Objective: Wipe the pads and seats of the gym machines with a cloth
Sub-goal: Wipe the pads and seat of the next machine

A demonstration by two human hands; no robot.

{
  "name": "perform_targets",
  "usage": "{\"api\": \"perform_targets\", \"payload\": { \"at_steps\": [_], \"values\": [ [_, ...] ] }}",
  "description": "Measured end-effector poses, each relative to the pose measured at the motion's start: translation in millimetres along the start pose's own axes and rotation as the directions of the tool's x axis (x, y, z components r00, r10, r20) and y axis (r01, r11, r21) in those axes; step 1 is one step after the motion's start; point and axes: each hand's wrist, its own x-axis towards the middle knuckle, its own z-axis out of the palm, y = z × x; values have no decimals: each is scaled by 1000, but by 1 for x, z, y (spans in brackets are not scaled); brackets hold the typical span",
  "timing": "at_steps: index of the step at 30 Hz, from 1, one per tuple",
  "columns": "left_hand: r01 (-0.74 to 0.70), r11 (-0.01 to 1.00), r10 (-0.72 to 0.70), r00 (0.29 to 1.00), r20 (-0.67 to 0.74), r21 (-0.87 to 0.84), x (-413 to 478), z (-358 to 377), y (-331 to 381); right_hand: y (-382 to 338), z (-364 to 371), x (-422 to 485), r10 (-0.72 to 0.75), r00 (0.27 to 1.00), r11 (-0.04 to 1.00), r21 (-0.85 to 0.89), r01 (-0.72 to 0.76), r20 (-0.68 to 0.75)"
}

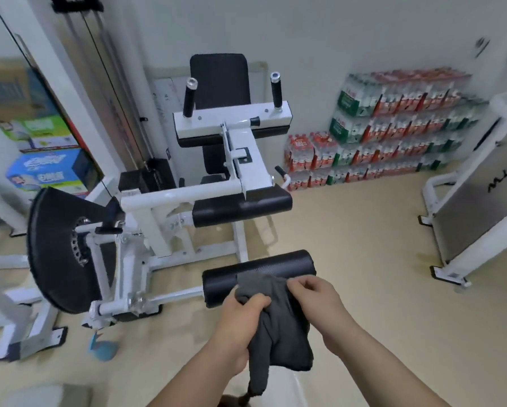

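Head view, looking down and forward.

- Floor [349, 230]: pale beige, smooth, with a faint sheen.
- Wall [305, 33]: plain white.
- Gym machine [187, 198]: white tubular frame standing on the floor in the room's corner.
- Backrest [220, 80]: black, upright, against the far wall, between two black-gripped handles [189, 98].
- Upper pad [240, 208]: black, mounted on the machine's cross arm.
- Roller pad [275, 264]: black cylinder on the low arm, nearest the viewer, lying crosswise.
- Cloth [284, 327]: dark grey, draped over the near side of the roller pad, its lower end hanging free below.
- Left hand [240, 318]: fingers curled round a bunched fold of the cloth, gripping it just beside the roller's left end.
- Right hand [316, 295]: fingertips pinching the cloth's upper edge on top of the roller.
- Round guard [52, 254]: black, on the machine's left side.
- Bottled-water packs [393, 124]: shrink-wrapped, stacked in several tiers along the far wall to the right.
- Cartons [49, 168]: coloured, stacked at far left.
- Second machine [466, 212]: white frame with a grey panel, at the right edge.
- Blue object [104, 349]: on the floor by the frame's foot, too blurred to identify.
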Motion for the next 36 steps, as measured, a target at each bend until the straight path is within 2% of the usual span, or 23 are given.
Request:
{"api": "perform_targets", "payload": {
  "at_steps": [5,9,15,22,27,30,33,36],
  "values": [
    [-26,995,14,992,-127,-96,78,30,54,-58,-15,98,-14,995,998,-56,19,99],
    [9,986,-20,998,-68,-165,147,66,89,-92,-37,169,0,994,998,-61,6,105],
    [-45,994,44,999,-13,-95,253,155,151,-145,-100,274,8,998,1000,-15,-7,56],
    [-104,993,104,995,-1,-58,366,259,214,-200,-182,401,2,980,1000,30,-8,200],
    [-155,973,182,970,161,-169,434,325,255,-244,-234,497,-10,947,996,87,-19,321],
    [-205,976,216,959,184,-78,461,352,282,-275,-252,544,-6,938,998,62,-16,347],
    [-238,970,236,971,41,51,489,368,314,-308,-253,590,18,926,999,29,-31,378],
    [-248,944,296,927,-231,216,526,376,348,-341,-236,630,21,886,999,-45,-1,463]
  ]
}}
